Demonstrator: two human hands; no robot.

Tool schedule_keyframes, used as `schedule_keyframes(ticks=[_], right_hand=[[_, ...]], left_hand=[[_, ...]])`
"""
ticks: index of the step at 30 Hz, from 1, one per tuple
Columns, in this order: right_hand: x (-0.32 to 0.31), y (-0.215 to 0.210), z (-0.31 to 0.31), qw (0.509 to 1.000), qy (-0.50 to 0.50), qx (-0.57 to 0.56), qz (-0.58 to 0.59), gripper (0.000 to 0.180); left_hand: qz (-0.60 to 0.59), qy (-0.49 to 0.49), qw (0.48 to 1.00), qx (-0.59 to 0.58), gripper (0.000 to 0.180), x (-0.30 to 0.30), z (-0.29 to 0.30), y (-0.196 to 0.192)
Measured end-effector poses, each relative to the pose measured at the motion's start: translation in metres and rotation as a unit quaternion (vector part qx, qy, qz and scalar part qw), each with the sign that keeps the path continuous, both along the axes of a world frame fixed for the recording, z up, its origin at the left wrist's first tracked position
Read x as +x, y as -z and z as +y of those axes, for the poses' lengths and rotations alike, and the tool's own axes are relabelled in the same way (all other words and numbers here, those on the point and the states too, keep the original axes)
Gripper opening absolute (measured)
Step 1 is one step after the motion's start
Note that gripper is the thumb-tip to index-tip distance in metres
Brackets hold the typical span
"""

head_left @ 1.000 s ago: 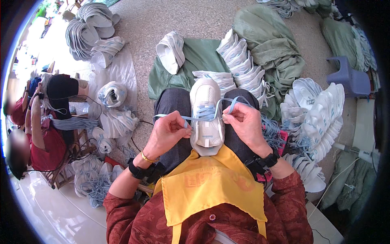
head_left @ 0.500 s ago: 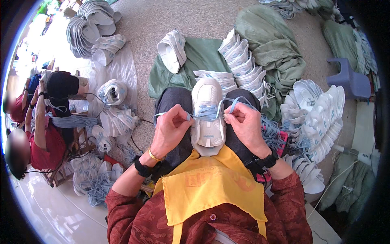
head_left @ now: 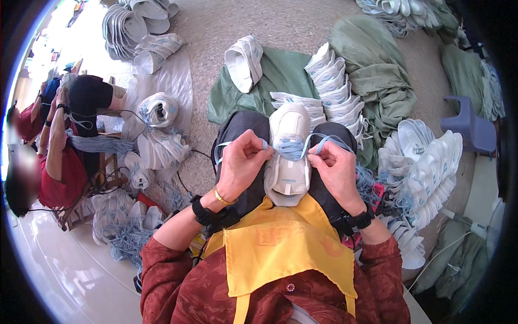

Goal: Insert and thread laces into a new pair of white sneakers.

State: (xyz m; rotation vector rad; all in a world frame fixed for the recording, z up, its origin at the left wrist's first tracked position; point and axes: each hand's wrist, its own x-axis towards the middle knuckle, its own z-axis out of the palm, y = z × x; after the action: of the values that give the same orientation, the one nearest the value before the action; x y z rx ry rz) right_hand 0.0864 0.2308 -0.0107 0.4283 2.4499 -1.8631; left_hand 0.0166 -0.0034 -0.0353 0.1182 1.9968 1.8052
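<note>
Two hands are working one white sneaker (head_left: 290, 148) that is resting toe-away on the person's lap: the left hand (head_left: 240, 164) is pinching one end of the pale blue lace (head_left: 291, 147), the right hand (head_left: 335, 167) the other. The lace is already crossing the upper eyelets, though its ends are hanging loose and untied. The shoe looks smooth and moulded, the lace flat and woven; stacks of similar white shoes (head_left: 337, 86) are lying on rumpled green cloth (head_left: 280, 75).
</note>
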Motion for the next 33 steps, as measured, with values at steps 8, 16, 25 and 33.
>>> schedule_keyframes(ticks=[8,16,25,33], right_hand=[[0.001,0.005,0.002,1.000,0.006,-0.019,-0.004,0.005],[0.002,0.004,0.004,1.000,-0.008,-0.009,-0.013,0.004],[0.002,0.007,0.004,1.000,0.002,-0.004,0.002,0.005],[0.002,0.000,-0.002,0.994,-0.015,0.092,0.051,0.009]], left_hand=[[0.050,0.006,0.997,-0.053,0.019,0.000,0.002,-0.012],[0.108,0.041,0.989,-0.096,0.019,0.007,-0.001,-0.021],[0.135,0.043,0.981,-0.130,0.020,0.005,0.003,-0.028],[0.235,0.044,0.959,-0.154,0.022,0.007,0.014,-0.020]])
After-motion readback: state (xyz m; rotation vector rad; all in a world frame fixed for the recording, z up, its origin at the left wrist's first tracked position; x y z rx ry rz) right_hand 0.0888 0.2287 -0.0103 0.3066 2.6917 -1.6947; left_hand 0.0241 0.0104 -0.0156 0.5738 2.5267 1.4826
